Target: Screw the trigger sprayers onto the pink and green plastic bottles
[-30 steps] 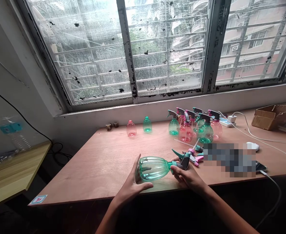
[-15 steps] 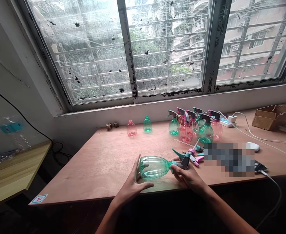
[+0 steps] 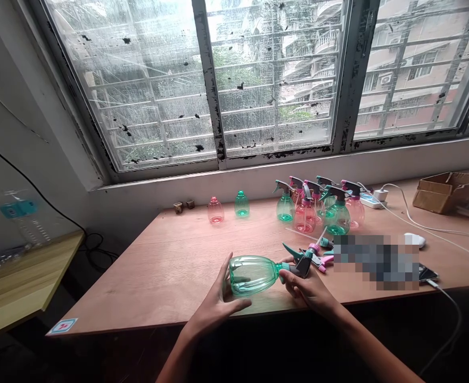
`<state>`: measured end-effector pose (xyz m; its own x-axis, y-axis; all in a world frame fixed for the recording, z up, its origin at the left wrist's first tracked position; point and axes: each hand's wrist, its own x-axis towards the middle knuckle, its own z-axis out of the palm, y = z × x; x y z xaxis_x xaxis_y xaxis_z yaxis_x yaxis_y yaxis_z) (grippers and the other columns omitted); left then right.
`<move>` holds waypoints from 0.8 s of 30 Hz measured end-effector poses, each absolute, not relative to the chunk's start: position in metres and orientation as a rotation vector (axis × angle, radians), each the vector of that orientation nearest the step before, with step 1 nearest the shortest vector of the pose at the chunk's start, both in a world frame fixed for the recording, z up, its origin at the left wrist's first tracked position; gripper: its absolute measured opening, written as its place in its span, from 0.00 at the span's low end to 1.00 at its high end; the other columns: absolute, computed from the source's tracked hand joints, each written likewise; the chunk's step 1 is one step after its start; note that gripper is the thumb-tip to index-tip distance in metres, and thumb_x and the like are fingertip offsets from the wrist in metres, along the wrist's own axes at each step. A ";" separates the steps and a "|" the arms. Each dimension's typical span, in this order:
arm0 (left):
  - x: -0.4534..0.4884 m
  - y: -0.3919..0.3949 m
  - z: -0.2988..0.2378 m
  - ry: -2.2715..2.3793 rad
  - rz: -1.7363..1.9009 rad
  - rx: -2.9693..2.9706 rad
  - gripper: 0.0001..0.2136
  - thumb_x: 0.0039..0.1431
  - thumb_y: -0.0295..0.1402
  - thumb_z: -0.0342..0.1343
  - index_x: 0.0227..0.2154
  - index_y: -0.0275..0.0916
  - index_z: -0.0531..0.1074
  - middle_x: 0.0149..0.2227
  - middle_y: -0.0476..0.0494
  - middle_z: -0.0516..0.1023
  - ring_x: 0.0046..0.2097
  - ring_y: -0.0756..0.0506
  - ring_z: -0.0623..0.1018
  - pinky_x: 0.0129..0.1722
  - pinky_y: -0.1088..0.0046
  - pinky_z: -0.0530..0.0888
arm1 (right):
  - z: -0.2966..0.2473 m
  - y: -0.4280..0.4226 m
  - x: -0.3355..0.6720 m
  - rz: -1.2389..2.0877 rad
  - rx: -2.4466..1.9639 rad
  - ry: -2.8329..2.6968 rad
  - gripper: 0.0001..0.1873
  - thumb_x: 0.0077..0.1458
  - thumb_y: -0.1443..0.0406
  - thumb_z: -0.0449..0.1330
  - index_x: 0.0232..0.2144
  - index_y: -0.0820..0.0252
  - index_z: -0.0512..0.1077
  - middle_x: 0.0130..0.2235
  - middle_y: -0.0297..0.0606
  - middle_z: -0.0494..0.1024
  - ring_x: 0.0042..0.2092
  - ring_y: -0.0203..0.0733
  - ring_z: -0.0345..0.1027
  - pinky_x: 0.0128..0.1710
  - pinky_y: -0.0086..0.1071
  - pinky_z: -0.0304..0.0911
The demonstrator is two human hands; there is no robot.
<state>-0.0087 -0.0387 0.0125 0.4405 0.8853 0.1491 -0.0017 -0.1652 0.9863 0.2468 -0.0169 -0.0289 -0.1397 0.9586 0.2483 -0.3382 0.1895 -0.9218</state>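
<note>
A clear green spray bottle (image 3: 253, 275) lies sideways in the air over the table's front part, its base toward the left. My right hand (image 3: 313, 288) is closed round its neck and the black-and-teal trigger head (image 3: 303, 265). Around the base, my left hand (image 3: 215, 304) is spread with the thumb well away; whether its fingers touch the bottle I cannot tell. Just beyond the right hand lie loose pink and teal spray heads (image 3: 317, 258) with a straw, partly hidden by that hand and the held trigger head.
Several spray bottles with heads (image 3: 305, 215) stand at the back. Farther left are a headless red bottle (image 3: 215, 211) and a headless green bottle (image 3: 241, 205). A phone (image 3: 426, 273), white cables, a power strip (image 3: 372, 200) and a cardboard box (image 3: 450, 194) occupy the right side.
Almost nothing differs. The bottle and both hands keep their places, with only a very slight shift of the bottle and left hand.
</note>
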 end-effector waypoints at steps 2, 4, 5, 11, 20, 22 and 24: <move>-0.010 -0.039 0.015 0.818 0.958 1.534 0.45 0.55 0.36 0.66 0.69 0.49 0.44 0.67 0.37 0.59 0.64 0.34 0.65 0.64 0.53 0.62 | -0.031 -0.016 0.247 1.318 -0.713 -1.203 0.18 0.52 0.57 0.70 0.37 0.59 0.69 0.24 0.29 0.74 0.17 0.29 0.58 0.15 0.25 0.49; -0.010 -0.039 0.016 0.827 0.961 1.535 0.40 0.57 0.38 0.64 0.68 0.47 0.49 0.66 0.37 0.60 0.65 0.33 0.64 0.65 0.53 0.61 | -0.031 -0.016 0.248 1.327 -0.712 -1.214 0.18 0.51 0.57 0.71 0.38 0.59 0.69 0.24 0.30 0.74 0.17 0.29 0.59 0.15 0.25 0.49; -0.010 -0.038 0.015 0.827 0.962 1.537 0.39 0.57 0.37 0.64 0.67 0.47 0.50 0.66 0.37 0.61 0.65 0.33 0.64 0.65 0.53 0.61 | -0.031 -0.016 0.248 1.328 -0.710 -1.214 0.18 0.52 0.57 0.70 0.37 0.59 0.69 0.24 0.29 0.74 0.17 0.29 0.59 0.15 0.25 0.49; -0.009 -0.036 0.006 0.795 0.958 1.542 0.48 0.55 0.31 0.67 0.69 0.50 0.38 0.60 0.36 0.68 0.60 0.37 0.71 0.63 0.54 0.63 | -0.031 -0.016 0.247 1.307 -0.686 -1.184 0.18 0.53 0.56 0.69 0.36 0.59 0.68 0.22 0.26 0.70 0.18 0.28 0.55 0.16 0.24 0.49; -0.011 -0.036 0.011 0.831 0.959 1.522 0.41 0.57 0.36 0.65 0.68 0.44 0.48 0.60 0.34 0.68 0.63 0.33 0.67 0.62 0.53 0.64 | -0.036 -0.016 0.250 1.356 -0.706 -1.212 0.19 0.53 0.57 0.70 0.39 0.59 0.67 0.24 0.28 0.74 0.17 0.29 0.58 0.16 0.25 0.50; -0.011 -0.036 0.012 0.834 0.965 1.525 0.41 0.56 0.34 0.65 0.68 0.46 0.48 0.62 0.35 0.66 0.64 0.34 0.66 0.63 0.53 0.64 | -0.034 -0.015 0.250 1.359 -0.710 -1.220 0.18 0.53 0.57 0.69 0.39 0.59 0.68 0.24 0.29 0.74 0.17 0.29 0.58 0.16 0.25 0.49; -0.010 -0.037 0.011 0.819 0.971 1.527 0.45 0.55 0.32 0.66 0.69 0.50 0.42 0.64 0.36 0.64 0.64 0.35 0.67 0.64 0.53 0.63 | -0.032 -0.015 0.250 1.352 -0.711 -1.226 0.17 0.54 0.57 0.69 0.38 0.59 0.68 0.24 0.29 0.75 0.17 0.29 0.58 0.16 0.25 0.49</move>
